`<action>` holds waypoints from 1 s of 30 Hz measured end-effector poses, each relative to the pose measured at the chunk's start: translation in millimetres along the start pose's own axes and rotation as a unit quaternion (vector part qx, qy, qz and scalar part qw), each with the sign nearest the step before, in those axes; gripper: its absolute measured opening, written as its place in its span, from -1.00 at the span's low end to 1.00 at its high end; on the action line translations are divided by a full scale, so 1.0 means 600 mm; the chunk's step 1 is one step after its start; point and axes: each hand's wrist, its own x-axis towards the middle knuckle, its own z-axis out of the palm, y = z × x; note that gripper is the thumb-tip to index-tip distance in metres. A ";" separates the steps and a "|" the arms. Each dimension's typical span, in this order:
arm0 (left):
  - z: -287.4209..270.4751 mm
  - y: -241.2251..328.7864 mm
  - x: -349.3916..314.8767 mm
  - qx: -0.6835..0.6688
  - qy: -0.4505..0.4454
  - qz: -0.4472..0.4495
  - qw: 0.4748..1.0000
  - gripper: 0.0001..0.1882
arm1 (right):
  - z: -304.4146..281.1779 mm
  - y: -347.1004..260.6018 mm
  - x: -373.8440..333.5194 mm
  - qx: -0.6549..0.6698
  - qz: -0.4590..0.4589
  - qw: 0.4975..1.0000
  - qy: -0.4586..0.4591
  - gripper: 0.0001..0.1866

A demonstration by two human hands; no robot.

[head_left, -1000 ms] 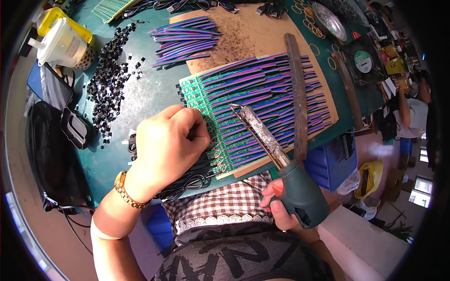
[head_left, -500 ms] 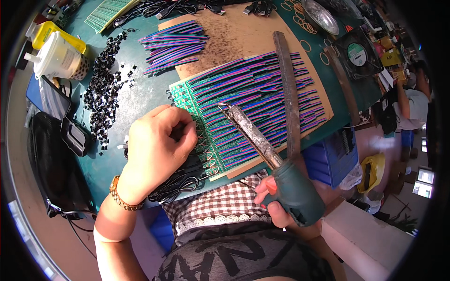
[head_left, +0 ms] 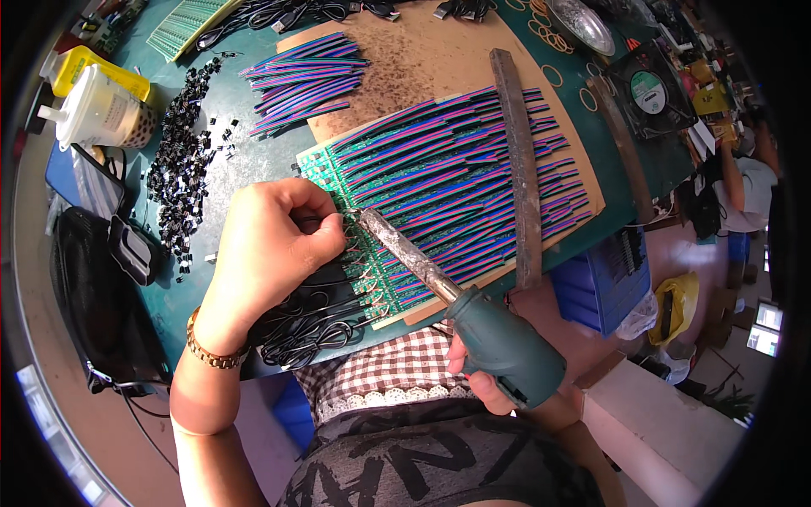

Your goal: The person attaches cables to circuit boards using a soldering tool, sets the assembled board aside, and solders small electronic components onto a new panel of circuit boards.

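The left hand (head_left: 272,241), pinched, contents hidden, seemingly steadies the green circuit panel's (head_left: 319,169) left edge for the green-handled soldering iron (head_left: 507,345) the right hand (head_left: 488,394) clasps.

The soldering iron with a dark green handle and grey-crusted metal barrel (head_left: 443,287), carried by the right hand (head_left: 488,392), has moved leftward in the frame. Its tip, earlier above the flat blue, pink and black wire strips (head_left: 439,169) at mid-frame, now reaches the green circuit-board panel (head_left: 316,166), just beside the left hand (head_left: 274,245); contact is too small to tell.
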 end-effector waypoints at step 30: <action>-0.020 0.023 -0.003 0.012 -0.010 0.062 0.998 -0.86 | -0.012 -0.012 0.002 0.186 0.005 0.979 0.083 -0.79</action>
